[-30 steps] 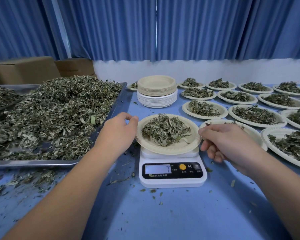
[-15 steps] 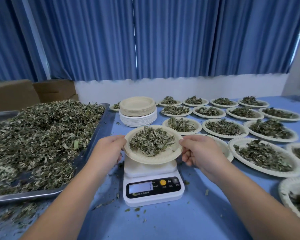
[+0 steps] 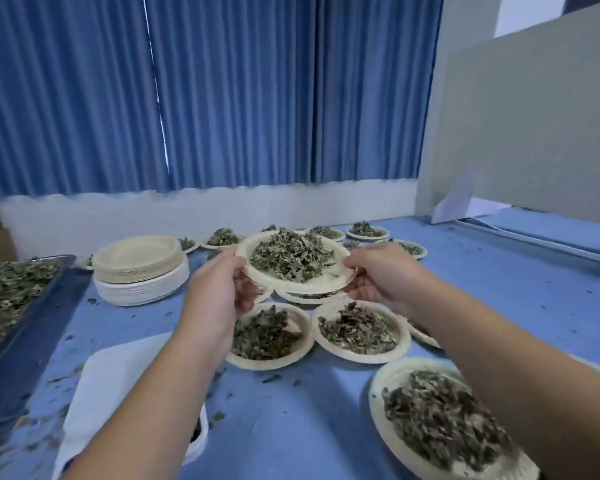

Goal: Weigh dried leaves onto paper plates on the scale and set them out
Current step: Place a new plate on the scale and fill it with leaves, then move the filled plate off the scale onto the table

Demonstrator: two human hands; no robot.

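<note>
My fingers [image 3: 237,264] pinch a paper plate [image 3: 284,285] by its rim from both sides. On my left hand [image 3: 219,289] the thumb lies on top of the left rim and the other fingers curl underneath. My right hand [image 3: 378,275] grips the right rim the same way, thumb above and fingers below.

The plate is level and carries a mound of dried leaves [image 3: 291,259]. I hold it in the air over the middle of the blue worktop [image 3: 499,306], above other filled plates [image 3: 361,356]. Two of these sit side by side just near of it, and one more lies at the near right. Further small filled ones line the far edge.

The white scale [image 3: 118,375] stands at the near left, well apart from the held plate. My left forearm crosses over it, so its display is hidden.

Left of the held plate is a stack of empty plates [image 3: 139,268]. Further left, a metal tray [image 3: 32,306] is heaped with loose leaves. Leaf crumbs are scattered over the worktop.

Behind it run a low white wall [image 3: 187,216] and a pleated blue curtain [image 3: 222,98]. A grey panel [image 3: 534,116] stands at the far right.
</note>
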